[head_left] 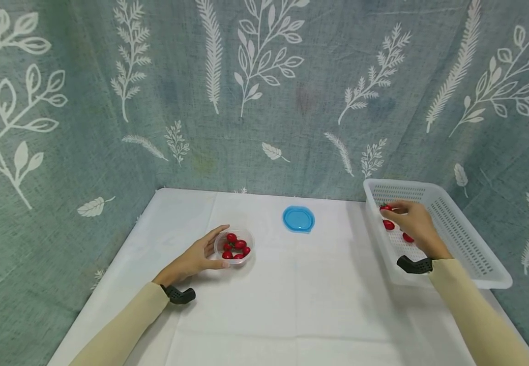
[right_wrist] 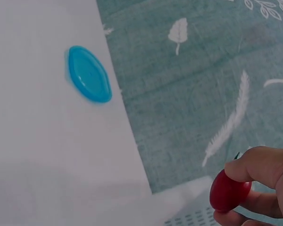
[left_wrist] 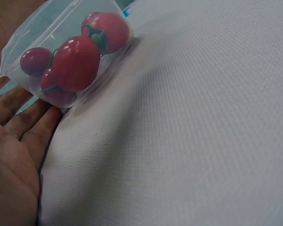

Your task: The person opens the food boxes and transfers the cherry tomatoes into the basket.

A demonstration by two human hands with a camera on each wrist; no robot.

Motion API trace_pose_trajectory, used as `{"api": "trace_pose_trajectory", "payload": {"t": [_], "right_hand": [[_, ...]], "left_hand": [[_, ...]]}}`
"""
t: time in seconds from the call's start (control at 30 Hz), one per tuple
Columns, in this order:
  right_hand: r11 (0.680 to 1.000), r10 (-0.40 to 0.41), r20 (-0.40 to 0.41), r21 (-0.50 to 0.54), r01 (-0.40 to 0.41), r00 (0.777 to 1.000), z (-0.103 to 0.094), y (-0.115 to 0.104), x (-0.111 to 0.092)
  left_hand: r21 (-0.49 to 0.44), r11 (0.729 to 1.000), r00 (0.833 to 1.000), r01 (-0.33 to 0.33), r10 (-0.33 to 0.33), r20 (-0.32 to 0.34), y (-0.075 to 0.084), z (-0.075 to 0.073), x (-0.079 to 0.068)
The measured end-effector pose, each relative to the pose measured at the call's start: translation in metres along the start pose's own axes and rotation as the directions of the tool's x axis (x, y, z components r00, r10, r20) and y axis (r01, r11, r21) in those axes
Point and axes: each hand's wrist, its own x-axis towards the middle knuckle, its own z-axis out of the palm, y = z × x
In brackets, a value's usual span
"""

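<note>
My left hand (head_left: 196, 259) holds a clear plastic container (head_left: 250, 235) on the white table, thumb at its near side and fingers round the far left side. Several red cherry tomatoes (head_left: 239, 244) lie inside it; in the left wrist view the tomatoes (left_wrist: 76, 63) show green stems through the clear wall. Over the left part of a white basket (head_left: 475, 249), my right hand (head_left: 414, 223) pinches one cherry tomato (right_wrist: 226, 192) between thumb and fingers. Below that hand, more cherry tomatoes (head_left: 388, 224) lie on the basket's floor, one partly hidden by the hand.
A round blue lid (head_left: 298, 219) lies flat near the table's back edge, between container and basket. The basket has slotted walls and stands at the table's right side. Green cloth (head_left: 292, 142) with white leaf prints hangs behind and beside the white table (head_left: 264, 305).
</note>
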Motion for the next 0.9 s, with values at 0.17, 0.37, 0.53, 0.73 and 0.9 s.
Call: {"api": "trace_pose_trajectory", "payload": {"t": [0.17, 0.37, 0.53, 0.73, 0.9], "right_hand": [[1.0, 0.011, 0.002, 0.008, -0.011, 1.0, -0.006, 0.011, 0.001], [0.999, 0.053, 0.013, 0.004, -0.054, 0.998, -0.016, 0.025, 0.004], [0.998, 0.066, 0.034, -0.018, -0.066, 0.997, -0.025, 0.036, 0.007], [0.993, 0.12, 0.096, -0.014, -0.119, 0.988, -0.032, 0.05, 0.01], [0.991, 0.129, 0.18, -0.048, -0.123, 0.975, -0.034, 0.059, 0.011]], "left_hand": [[-0.004, 1.0, 1.0, 0.002, -0.002, -0.002, -0.001, 0.001, -0.002], [-0.011, 1.0, 1.0, 0.004, -0.004, -0.004, -0.002, 0.002, -0.002], [-0.007, 1.0, 1.0, 0.006, -0.006, -0.007, -0.002, 0.001, -0.002], [-0.009, 1.0, 1.0, -0.004, 0.004, -0.005, 0.0, 0.001, -0.002], [-0.015, 1.0, 1.0, -0.004, 0.004, -0.005, 0.001, 0.001, -0.002]]}}
